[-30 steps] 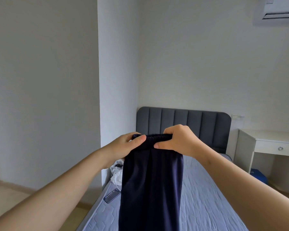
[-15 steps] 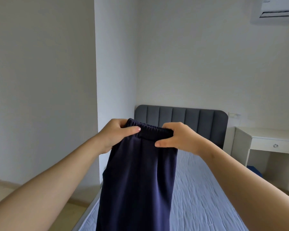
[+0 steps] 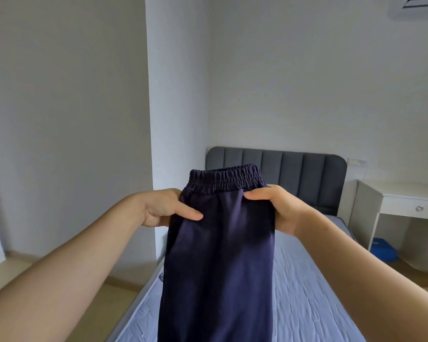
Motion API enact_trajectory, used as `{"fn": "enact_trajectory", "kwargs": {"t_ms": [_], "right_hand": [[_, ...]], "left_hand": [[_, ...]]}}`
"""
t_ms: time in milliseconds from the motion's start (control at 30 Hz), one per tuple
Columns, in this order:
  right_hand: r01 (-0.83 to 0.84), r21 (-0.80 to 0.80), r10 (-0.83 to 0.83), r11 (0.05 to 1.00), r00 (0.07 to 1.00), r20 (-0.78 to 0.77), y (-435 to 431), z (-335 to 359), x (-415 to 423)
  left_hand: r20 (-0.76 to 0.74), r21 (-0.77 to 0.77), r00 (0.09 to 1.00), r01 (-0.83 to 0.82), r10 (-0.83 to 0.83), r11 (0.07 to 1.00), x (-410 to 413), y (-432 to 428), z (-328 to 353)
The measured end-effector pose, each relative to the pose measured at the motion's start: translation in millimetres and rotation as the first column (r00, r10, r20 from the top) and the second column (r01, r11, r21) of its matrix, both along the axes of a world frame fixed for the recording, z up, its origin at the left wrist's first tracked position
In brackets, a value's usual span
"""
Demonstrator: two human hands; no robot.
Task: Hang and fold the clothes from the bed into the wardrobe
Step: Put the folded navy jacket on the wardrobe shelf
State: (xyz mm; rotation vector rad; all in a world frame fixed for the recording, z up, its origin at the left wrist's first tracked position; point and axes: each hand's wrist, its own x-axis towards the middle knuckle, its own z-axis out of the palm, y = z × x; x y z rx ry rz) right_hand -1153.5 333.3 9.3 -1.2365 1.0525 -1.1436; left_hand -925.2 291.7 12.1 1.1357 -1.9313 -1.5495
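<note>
Forearms reach in from both lower corners. Left grip point(image 3: 166, 208) clamped on the left edge of the trousers point(image 3: 220, 255), just below the waistband point(image 3: 225, 180); thumb lies across the front of the cloth, fingers hidden behind it. Right grip point(image 3: 279, 208) clamped on the right edge at about the same height, thumb on the front pointing inward, fingers curled behind. Trousers dark navy, held up in the air between the two grips. Waistband uppermost, gathered elastic, standing clear above both grips. Legs hang straight down together and run off the bottom edge. Cannot tell whether the cloth touches anything below. Beyond, the bed point(image 3: 307, 292): pale blue-grey quilted cover, running away to a grey padded headboard point(image 3: 294, 169) with upright channels, set against the far wall. Right of the headboard, a white bench point(image 3: 405, 193) with one drawer and a round knob. Blue object point(image 3: 383, 250) on the floor beneath it. Corner of an air conditioner point(image 3: 418, 3) at top right.
</note>
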Motion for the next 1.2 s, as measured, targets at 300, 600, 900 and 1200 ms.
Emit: {"fn": "enact_trajectory", "kwargs": {"t_ms": [300, 600, 900, 1200], "right_hand": [[-0.098, 0.155, 0.115, 0.983, 0.987, -0.108, -11, -2, -20], [0.353, -0.172, -0.385, 0.920, 0.727, -0.569, -104, -38, -4], [0.494, -0.515, -0.630, 0.701, 0.767, -0.122, -121, 48, 7], [0.469, -0.545, -0.566, 0.695, 0.825, -0.013, -67, 42, 15]], "left_hand": [[0.019, -0.070, 0.994, -0.108, 0.110, 0.992, 15, -21, 2], [0.115, -0.265, 0.851, -0.471, 0.513, 0.841, -21, -97, -27], [-0.467, -0.364, 0.800, -0.562, 0.376, 0.743, -23, -115, 59], [-0.426, -0.486, 0.872, -0.444, 0.240, 0.752, 4, -62, 56]]}}
